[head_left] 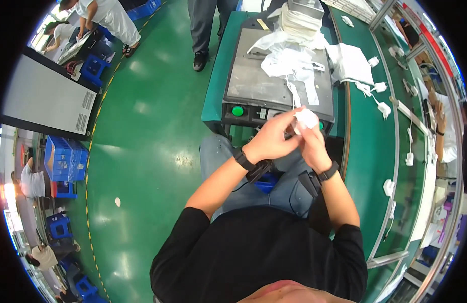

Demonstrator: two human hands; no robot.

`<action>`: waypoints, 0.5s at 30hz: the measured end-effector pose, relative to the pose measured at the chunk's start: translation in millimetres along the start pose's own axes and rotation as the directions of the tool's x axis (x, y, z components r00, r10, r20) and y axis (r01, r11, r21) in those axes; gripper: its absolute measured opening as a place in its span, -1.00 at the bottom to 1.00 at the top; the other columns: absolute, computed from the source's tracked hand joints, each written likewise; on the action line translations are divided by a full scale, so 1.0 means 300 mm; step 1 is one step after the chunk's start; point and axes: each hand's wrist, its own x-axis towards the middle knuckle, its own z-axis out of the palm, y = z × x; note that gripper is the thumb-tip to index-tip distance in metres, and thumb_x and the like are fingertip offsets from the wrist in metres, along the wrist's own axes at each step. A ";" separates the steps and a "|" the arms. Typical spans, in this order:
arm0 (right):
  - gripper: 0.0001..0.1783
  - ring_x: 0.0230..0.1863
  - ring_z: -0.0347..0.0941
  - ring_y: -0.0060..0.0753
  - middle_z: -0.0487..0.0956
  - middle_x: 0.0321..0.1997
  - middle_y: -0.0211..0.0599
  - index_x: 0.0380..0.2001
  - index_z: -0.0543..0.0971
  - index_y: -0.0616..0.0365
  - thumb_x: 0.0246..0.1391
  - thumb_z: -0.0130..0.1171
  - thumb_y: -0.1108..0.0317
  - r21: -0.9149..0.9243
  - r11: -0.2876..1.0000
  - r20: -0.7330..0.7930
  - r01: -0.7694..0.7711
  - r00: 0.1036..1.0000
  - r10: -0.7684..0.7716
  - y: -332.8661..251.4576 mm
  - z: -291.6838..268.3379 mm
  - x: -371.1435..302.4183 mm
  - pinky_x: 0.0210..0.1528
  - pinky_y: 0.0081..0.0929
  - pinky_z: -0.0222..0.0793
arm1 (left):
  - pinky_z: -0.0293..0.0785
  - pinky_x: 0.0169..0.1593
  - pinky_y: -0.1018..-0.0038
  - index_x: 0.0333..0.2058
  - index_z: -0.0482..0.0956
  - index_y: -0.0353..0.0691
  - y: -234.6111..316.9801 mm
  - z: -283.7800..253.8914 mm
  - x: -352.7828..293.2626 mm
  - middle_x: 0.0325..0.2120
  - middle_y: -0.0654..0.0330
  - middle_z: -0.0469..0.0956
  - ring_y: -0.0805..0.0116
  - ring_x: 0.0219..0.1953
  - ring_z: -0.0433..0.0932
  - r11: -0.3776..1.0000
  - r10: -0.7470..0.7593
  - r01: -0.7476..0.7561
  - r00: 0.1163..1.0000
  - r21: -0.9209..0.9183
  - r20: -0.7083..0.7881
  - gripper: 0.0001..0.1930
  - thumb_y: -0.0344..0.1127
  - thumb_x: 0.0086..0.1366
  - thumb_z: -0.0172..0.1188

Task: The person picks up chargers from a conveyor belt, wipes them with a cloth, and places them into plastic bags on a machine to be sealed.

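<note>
Left hand (275,136) and right hand (313,145), both half-curled, grip a small white piece (307,118) together

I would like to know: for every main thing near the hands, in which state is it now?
Left hand: fingers curled on white piece
Right hand: gripping white piece
White piece: held up between both hands
Thin white bags: crumpled, on grey plate
Green button: pressed or not, cannot tell
White adapter: lying on green surface
</note>
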 end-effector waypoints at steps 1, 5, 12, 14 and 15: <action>-0.67 -0.05 0.46 -0.46 0.47 -0.07 -0.31 0.11 0.30 0.12 0.39 0.03 0.27 -0.003 1.000 0.002 0.004 1.000 -0.004 -0.030 -0.030 0.011 0.09 -0.41 0.40 | 0.51 0.02 0.32 0.10 0.42 -0.30 0.031 -0.012 0.035 0.00 -0.01 0.54 0.14 0.01 0.54 0.992 0.025 -0.009 0.992 -0.125 0.122 -0.49 -0.36 0.18 0.31; -0.75 -0.21 0.43 -0.44 0.46 -0.17 -0.41 0.05 0.33 0.06 0.39 0.01 0.28 0.143 0.983 0.042 -0.116 0.993 0.111 -0.158 -0.112 0.040 -0.01 -0.34 0.44 | 0.48 0.05 0.26 0.08 0.44 -0.30 -0.182 -0.024 0.208 0.00 -0.01 0.53 0.02 0.01 0.53 0.941 -0.186 0.166 0.982 -0.295 -0.042 -0.51 -0.36 0.17 0.31; -0.87 -0.55 0.16 -0.70 0.36 -0.41 -0.49 -0.16 0.35 0.10 0.29 0.06 0.41 -0.233 0.972 -0.257 -0.040 0.966 -0.022 -0.289 -0.329 0.010 -0.56 -0.64 0.08 | 0.40 0.07 0.25 -0.01 0.47 -0.28 -0.225 -0.088 0.363 -0.06 0.07 0.56 0.02 -0.06 0.52 0.863 0.196 -0.034 0.942 0.505 -0.271 -0.60 -0.32 0.20 0.30; -0.87 -0.61 0.07 -0.74 0.31 -0.47 -0.53 -0.18 0.35 0.12 0.23 0.05 0.49 -0.246 0.966 -0.357 -0.078 0.934 -0.015 -0.269 -0.387 0.001 -0.62 -0.65 -0.06 | 0.42 -0.01 0.31 -0.06 0.51 -0.29 -0.211 -0.136 0.359 -0.13 0.12 0.59 0.11 -0.10 0.53 0.601 0.337 -0.177 0.940 0.779 -0.046 -0.67 -0.31 0.23 0.29; -0.87 -0.61 0.07 -0.74 0.31 -0.47 -0.53 -0.18 0.35 0.12 0.23 0.05 0.49 -0.237 0.968 -0.359 -0.084 0.933 -0.007 -0.267 -0.413 -0.001 -0.62 -0.65 -0.06 | 0.42 -0.01 0.31 -0.06 0.51 -0.29 -0.220 -0.165 0.343 -0.13 0.12 0.59 0.11 -0.10 0.53 0.599 0.329 -0.175 0.943 0.781 -0.041 -0.67 -0.31 0.23 0.29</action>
